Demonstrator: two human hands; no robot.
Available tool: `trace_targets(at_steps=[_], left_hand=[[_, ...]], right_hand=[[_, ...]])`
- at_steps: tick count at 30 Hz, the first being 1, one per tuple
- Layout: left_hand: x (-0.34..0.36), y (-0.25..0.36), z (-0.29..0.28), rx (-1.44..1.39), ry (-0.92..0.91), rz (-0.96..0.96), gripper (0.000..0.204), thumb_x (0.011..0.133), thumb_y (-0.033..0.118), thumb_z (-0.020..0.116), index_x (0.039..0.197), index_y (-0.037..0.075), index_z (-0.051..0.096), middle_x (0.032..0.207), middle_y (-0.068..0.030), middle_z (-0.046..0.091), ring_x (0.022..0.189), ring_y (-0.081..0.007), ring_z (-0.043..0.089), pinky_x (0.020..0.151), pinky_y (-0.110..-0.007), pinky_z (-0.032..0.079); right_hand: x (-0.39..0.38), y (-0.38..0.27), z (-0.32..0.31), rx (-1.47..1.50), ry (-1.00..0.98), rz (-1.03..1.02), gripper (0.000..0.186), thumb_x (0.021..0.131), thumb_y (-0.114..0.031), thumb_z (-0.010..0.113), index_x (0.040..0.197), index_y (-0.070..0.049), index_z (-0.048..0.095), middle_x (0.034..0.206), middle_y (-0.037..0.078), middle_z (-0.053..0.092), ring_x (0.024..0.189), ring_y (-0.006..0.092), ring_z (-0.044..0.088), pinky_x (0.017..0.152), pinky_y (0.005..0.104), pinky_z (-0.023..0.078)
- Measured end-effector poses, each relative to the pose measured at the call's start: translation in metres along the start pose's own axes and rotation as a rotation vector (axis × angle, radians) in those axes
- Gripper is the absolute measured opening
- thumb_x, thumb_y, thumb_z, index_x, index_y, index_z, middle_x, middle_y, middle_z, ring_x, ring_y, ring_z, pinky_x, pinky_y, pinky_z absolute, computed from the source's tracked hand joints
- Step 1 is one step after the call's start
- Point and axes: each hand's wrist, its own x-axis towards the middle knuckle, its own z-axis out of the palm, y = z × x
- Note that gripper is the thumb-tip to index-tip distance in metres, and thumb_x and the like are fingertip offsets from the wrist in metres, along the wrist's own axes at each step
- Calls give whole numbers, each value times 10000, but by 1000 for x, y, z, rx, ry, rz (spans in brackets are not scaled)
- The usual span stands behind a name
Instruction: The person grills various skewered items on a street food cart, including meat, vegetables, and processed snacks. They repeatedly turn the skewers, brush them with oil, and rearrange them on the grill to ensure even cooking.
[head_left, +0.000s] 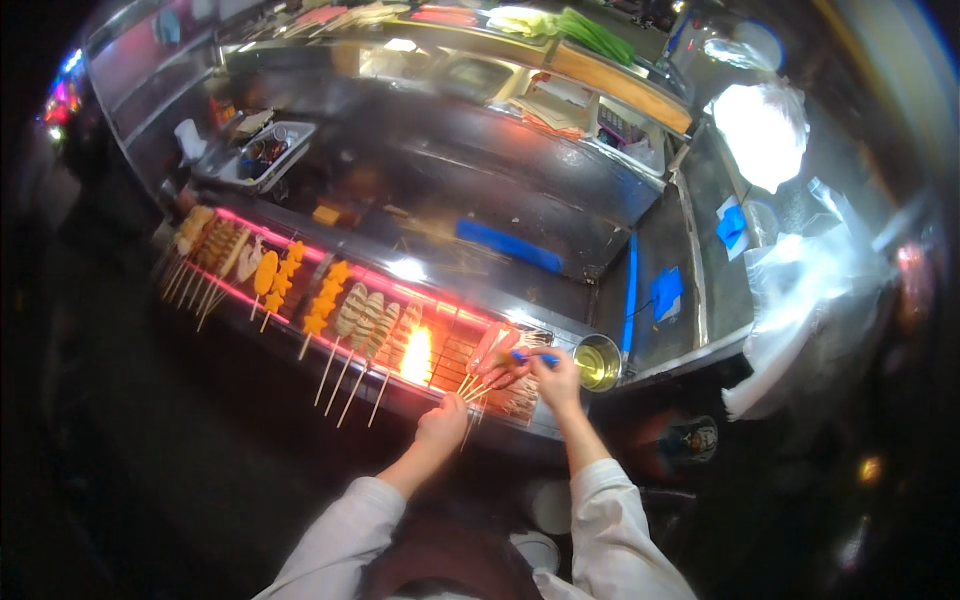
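Closed round several bamboo sticks, my left hand (441,422) holds a bunch of sausage skewers (494,354) over the right part of a long glowing grill (452,357). My right hand (558,380) grips a blue-handled brush (543,358), whose head lies against the pink sausages. Just right of that hand stands a round metal pot (598,362) with yellowish liquid, probably oil. Pale thin skewers (521,392) lie on the grill below the sausages. A bright flame (416,354) rises from the grill left of the bunch.
Spiral-cut skewers (368,318), orange star-shaped pieces (325,298) and darker skewers (215,245) line the grill leftward, sticks jutting toward me. A metal tray (265,155) stands far left. Clear plastic bags (800,310) hang at right. Green vegetables (597,35) lie on the back shelf.
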Motion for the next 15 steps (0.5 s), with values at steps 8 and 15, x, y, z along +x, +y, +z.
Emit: trace_targets(at_steps=[8,15], left_hand=[[-9,-7,5,-1028,5,-290,151,844,155,514,951,60,564,703,-73,576,564,-266,598,533,-384,488],[-1,9,26,-1863,-645,-836,111,857,86,487,911,84,584,617,25,485,419,-60,362,353,-221,265]], right_hand=[[-13,-112,-53,434,152,289,100,866,-65,601,925,9,635,799,73,638,656,138,627,615,241,514],[-5,23,-10,-258,135,197,97,796,-56,673,878,-5,675,737,71,639,606,138,597,571,268,479]])
